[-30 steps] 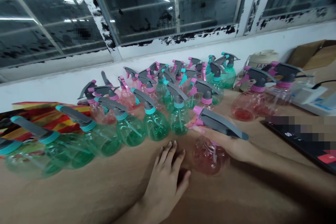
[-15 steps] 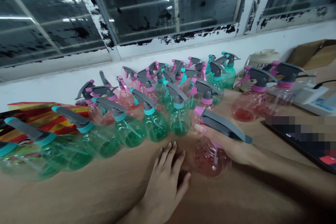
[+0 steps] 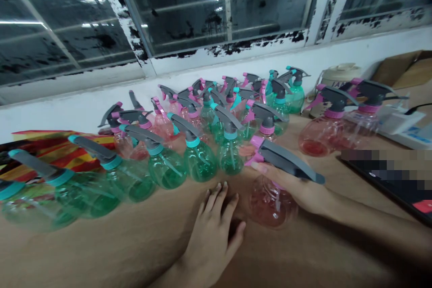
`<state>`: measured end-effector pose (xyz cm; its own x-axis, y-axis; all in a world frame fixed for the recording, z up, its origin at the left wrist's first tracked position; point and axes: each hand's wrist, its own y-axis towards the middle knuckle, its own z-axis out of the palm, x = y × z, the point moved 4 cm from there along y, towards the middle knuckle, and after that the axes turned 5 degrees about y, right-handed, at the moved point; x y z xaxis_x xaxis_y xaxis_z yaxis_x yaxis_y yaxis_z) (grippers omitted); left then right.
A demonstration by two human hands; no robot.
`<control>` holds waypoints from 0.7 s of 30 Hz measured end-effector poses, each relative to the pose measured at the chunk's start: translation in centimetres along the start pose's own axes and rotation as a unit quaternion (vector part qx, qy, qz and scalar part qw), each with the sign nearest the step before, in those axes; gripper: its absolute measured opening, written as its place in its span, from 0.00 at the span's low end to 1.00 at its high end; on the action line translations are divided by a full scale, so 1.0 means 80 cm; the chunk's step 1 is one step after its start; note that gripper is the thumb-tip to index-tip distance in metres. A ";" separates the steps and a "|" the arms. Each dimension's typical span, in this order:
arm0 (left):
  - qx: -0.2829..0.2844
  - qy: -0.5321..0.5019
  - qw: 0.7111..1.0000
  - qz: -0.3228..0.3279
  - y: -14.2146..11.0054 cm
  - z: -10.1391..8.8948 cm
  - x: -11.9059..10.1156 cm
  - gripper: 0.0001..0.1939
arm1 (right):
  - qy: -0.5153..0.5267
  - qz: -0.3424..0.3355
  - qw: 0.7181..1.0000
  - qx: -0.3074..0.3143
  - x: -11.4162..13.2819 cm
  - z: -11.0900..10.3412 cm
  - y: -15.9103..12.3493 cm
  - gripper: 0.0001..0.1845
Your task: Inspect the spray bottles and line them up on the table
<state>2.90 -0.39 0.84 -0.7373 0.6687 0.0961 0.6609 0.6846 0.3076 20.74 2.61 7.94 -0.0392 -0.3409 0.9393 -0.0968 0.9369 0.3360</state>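
Several dark window panes (image 3: 182,13) overlook a brown table (image 3: 135,252) lined with green and pink spray bottles (image 3: 201,164). Near its front stands one pink-collared bottle (image 3: 268,207). The left hand (image 3: 212,229) lies palm down beside it, empty, fingers slightly spread; the right hand (image 3: 297,187) grips the bottle's neck, fingers curled beneath its gray lever (image 3: 286,160).

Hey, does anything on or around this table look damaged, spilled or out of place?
Mainly the white window frame behind the table: ragged dark patches break up its surface, so it looks worn or stained. I see no spill, and the spray bottle in the right hand looks upright.
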 end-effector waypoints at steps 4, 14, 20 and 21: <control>0.004 0.002 1.000 0.000 0.001 -0.001 0.000 0.21 | -0.027 -0.019 0.999 0.005 0.002 -0.001 0.000 0.08; 0.013 0.000 1.000 0.001 0.001 0.000 0.000 0.22 | 0.004 -0.031 0.999 0.030 0.009 0.003 0.001 0.10; 0.012 -0.006 1.000 -0.003 0.002 0.001 0.000 0.22 | -0.020 -0.039 0.999 0.025 0.009 0.000 0.002 0.07; 0.013 -0.007 1.000 -0.003 0.002 0.001 0.000 0.22 | -0.034 -0.039 0.998 0.021 0.008 0.000 0.003 0.08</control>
<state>3.01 -0.21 0.78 -0.7396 0.6681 0.0814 0.6598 0.6958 0.2838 20.72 2.58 8.63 -0.0978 -0.4179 0.9032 -0.1445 0.9039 0.4025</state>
